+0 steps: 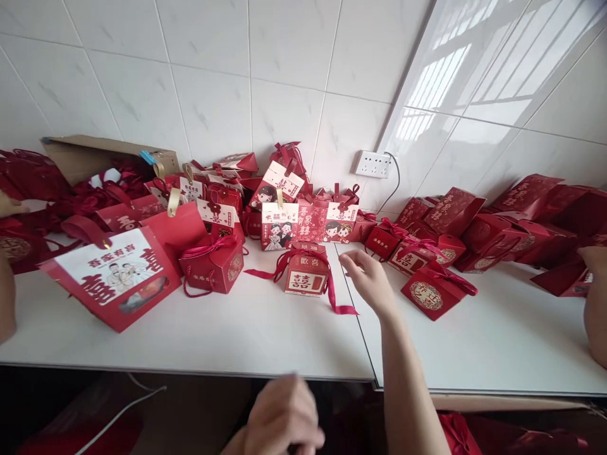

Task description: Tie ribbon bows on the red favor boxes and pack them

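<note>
Our R hand point(367, 278): above desk point(265, 328), fingers part-bent, a bit apart, nothing visible btwn them; fingertips aimed L. Nearer of our two to the ribboned box point(306, 281).

Our L hand point(284, 414): off desk's front edge, nearer our body, curled & blurred; can't tell whether it grips anything. Box is beyond it, slightly R.

Ribboned box: directly L of R hand, a short gap btwn; upright, centre of desk, L of the panel seam. Printed front faces us, its width approx. parallel to front edge. Ribbon point(337, 302) wraps it, tails loose on both sides: L tail runs out twd the bow-tied box point(213, 268); R tail drops btwn box & R hand, end flat at seam.

Surrounds: couple-print box point(279, 227) upright behind, a little L. Medallion box point(434, 294) R of R hand, tilted. White-panel bag point(118, 272) leaning, desk's L part. Other people's hands at far L & far R, apart from ours.
</note>
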`<control>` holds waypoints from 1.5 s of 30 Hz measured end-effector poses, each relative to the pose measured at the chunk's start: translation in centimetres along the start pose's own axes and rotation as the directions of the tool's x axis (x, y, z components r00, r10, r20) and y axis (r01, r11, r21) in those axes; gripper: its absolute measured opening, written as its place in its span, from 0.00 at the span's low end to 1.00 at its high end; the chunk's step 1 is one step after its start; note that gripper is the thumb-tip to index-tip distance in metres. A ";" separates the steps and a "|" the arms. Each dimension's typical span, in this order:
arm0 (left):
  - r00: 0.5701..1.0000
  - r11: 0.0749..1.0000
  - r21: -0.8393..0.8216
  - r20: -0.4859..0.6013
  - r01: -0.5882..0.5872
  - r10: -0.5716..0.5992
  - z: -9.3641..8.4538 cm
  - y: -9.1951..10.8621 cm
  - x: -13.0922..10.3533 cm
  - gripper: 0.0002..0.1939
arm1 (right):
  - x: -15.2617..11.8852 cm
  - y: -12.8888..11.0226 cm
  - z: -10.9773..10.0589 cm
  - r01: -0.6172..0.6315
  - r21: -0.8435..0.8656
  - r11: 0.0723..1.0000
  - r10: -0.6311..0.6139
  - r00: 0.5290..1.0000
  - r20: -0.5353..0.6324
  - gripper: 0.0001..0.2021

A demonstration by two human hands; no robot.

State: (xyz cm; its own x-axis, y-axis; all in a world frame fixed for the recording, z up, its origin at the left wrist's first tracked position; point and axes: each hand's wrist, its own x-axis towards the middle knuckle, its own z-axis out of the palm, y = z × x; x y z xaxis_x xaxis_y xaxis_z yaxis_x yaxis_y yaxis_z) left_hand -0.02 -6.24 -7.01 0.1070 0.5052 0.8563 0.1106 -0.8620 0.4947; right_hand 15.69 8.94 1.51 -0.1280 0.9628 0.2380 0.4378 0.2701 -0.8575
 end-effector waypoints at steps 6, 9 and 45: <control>0.979 0.944 0.260 -0.026 0.204 -0.204 -3.0 -6.3 14.5 0.08 | 4.8 1.8 1.4 -0.104 -0.124 0.987 0.136 0.949 0.284 0.22; 0.908 0.829 0.402 -0.017 0.389 -0.418 -5.1 -11.6 15.6 0.08 | 5.4 1.8 1.6 -0.118 -0.098 0.988 0.148 0.907 0.394 0.21; 0.761 0.426 -0.680 0.312 0.597 -0.569 -9.7 -10.2 20.9 0.14 | 7.6 -2.4 1.0 -0.253 0.829 0.498 -0.386 0.791 0.474 0.15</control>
State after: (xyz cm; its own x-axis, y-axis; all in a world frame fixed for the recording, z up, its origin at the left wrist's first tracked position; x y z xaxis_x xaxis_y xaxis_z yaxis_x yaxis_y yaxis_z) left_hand -8.51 12.76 7.30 0.3270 0.8877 0.3240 -0.5608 -0.0937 0.8226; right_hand 12.79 15.64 4.98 -0.6923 0.6548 0.3033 -0.4871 -0.1140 -0.8659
